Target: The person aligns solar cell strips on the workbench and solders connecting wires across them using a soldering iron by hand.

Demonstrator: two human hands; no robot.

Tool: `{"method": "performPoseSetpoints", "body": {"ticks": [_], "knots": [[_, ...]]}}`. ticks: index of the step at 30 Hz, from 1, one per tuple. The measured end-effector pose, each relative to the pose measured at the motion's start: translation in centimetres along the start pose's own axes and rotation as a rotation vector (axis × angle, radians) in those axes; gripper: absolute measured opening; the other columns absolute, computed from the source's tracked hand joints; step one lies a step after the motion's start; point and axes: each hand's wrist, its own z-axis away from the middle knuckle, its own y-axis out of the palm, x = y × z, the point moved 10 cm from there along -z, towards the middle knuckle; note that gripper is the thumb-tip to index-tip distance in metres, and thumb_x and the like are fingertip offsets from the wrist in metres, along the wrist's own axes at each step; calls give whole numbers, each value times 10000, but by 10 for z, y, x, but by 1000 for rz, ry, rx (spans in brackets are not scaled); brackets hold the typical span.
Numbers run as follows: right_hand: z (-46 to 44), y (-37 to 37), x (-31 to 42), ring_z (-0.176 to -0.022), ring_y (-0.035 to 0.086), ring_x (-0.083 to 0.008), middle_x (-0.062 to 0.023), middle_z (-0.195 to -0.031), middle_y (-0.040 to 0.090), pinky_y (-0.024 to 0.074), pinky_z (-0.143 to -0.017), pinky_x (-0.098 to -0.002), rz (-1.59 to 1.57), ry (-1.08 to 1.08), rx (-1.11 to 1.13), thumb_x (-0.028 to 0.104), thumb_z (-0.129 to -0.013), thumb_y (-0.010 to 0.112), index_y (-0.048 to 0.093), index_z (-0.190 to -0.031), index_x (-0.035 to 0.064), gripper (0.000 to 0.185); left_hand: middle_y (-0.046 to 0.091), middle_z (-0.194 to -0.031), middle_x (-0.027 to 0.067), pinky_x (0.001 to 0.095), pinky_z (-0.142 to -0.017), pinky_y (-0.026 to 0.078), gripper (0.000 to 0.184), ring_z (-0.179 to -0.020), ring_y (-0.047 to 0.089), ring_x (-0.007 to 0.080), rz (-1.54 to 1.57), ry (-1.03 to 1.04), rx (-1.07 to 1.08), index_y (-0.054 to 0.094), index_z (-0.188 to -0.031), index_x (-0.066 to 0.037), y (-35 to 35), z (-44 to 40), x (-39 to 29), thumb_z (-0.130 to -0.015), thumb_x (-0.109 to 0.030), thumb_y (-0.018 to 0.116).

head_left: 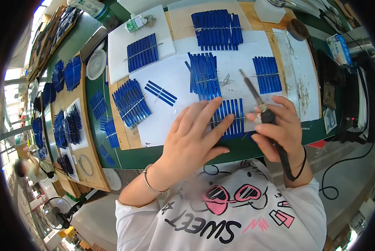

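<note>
My right hand point(279, 127) is closed around a soldering iron point(253, 89), whose metal tip points up and away over the white sheet. Flat and with spread fingers, my left hand point(193, 134) rests on a row of blue strips point(237, 109), partly covering them. These look like narrow solar cell strips, with a thin silvery wire across them. Just beyond my left fingertips lies a thicker pile of blue strips point(204, 75). Several loose thin wire pieces point(226, 80) lie beside that pile. Another wired row point(267, 75) is right of the iron's tip.
More blue bundles point(132, 102) lie on the white sheet point(162, 125). At the back are a white bottle point(269, 10) and a small tube point(136, 24). A round brown tin point(297, 29) stands back right. The iron's black cable point(294, 169) hangs by my right wrist.
</note>
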Motion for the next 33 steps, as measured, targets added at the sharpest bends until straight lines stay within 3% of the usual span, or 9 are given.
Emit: {"method": "performPoseSetpoints", "body": {"ticks": [8, 10, 16, 17, 21, 23, 30, 32, 33], "knots": [[18, -1, -9, -1052, 625, -277, -104, -1020, 749, 295, -1125, -558, 232, 36, 172, 380, -936, 619, 584, -1060, 100, 308, 539, -1395, 79, 436, -1062, 408, 563, -1216, 514, 264, -84, 13, -81, 676, -1207, -176, 1, 1, 0, -685, -367, 770], [26, -40, -32, -917, 613, -291, -72, -931, 726, 368, -1048, -501, -203, 299, -190, 196, -690, 788, 653, -1008, 101, 358, 552, -1381, 64, 432, -1065, 405, 546, -1212, 517, 248, -99, 46, -125, 681, -1193, -190, 0, 4, -3, -682, -359, 773], [20, -47, -16, -723, 451, -239, -42, -682, 532, 375, -702, -360, -222, 316, -189, 71, -681, 678, 673, -889, 49, 209, 565, -1382, 9, 432, -1091, 374, 503, -1205, 520, 207, -108, 134, -174, 690, -1167, -228, 3, 6, -17, -684, -340, 770], [28, -43, -22, -731, 418, -191, -13, -704, 494, 338, -812, -414, -300, 408, -203, 271, -805, 693, 633, -846, 53, 229, 560, -1392, 1, 436, -1101, 362, 507, -1217, 513, 206, -98, 121, -131, 687, -1178, -233, 5, 4, -16, -690, -342, 770], [14, -35, -13, -720, 397, -185, -1, -667, 453, 326, -781, -395, -273, 358, -151, 263, -798, 697, 613, -811, 69, 211, 547, -1416, -13, 452, -1121, 333, 511, -1259, 491, 204, -101, 103, -35, 680, -1201, -240, 13, 3, -13, -710, -352, 768], [5, -36, -6, -624, 389, -205, -6, -593, 430, 333, -635, -336, -195, 308, -173, -109, -581, 656, 589, -709, 77, 235, 548, -1416, -12, 458, -1122, 328, 508, -1262, 493, 203, -87, 101, -32, 678, -1202, -237, 13, 3, -13, -716, -353, 767], [-1, -34, -1, -601, 386, -200, -6, -586, 432, 336, -633, -340, -179, 280, -133, -103, -585, 692, 592, -709, 74, 238, 562, -1402, -4, 470, -1118, 325, 489, -1245, 516, 202, -73, 99, -48, 681, -1197, -228, 13, 3, -12, -729, -341, 761], [1, -30, -3, -697, 395, -207, -12, -644, 436, 314, -706, -382, -189, 309, -86, 221, -775, 662, 601, -775, 82, 152, 563, -1400, -2, 471, -1116, 328, 482, -1241, 520, 202, -79, 102, -53, 683, -1194, -226, 13, 2, -12, -731, -337, 759], [-1, -30, -4, -697, 395, -207, -12, -644, 436, 314, -706, -382, -189, 309, -85, 221, -775, 662, 601, -775, 82, 152, 565, -1398, -1, 471, -1114, 331, 475, -1237, 524, 202, -85, 106, -58, 685, -1191, -225, 12, 3, -13, -734, -334, 756]]}}
